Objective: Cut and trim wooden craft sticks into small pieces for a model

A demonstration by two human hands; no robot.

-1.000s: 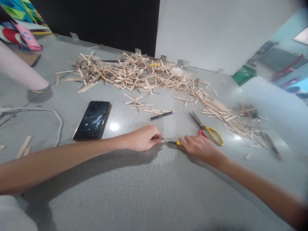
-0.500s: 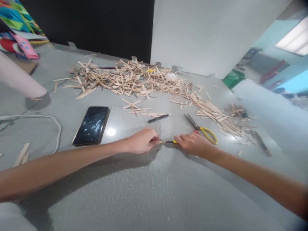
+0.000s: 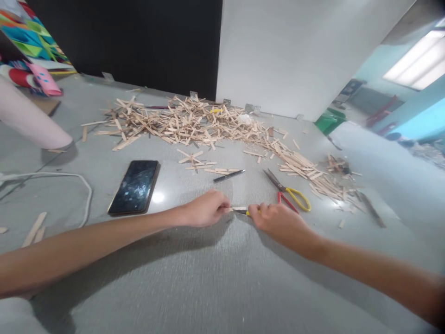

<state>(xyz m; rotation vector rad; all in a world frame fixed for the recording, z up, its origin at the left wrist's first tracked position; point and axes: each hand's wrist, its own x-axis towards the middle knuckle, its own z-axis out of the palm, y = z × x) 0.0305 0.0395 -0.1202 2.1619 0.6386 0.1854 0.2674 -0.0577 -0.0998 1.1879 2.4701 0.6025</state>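
Pinching a short stick (image 3: 237,209) flat on the table (image 3: 222,278) near centre, left hand (image 3: 206,208) fingers closed on it, right hand (image 3: 278,221) curled shut round a yellow cutter (image 3: 247,213) touching the stick, cut looks underway, not finished, far pile (image 3: 187,123) lies untouched
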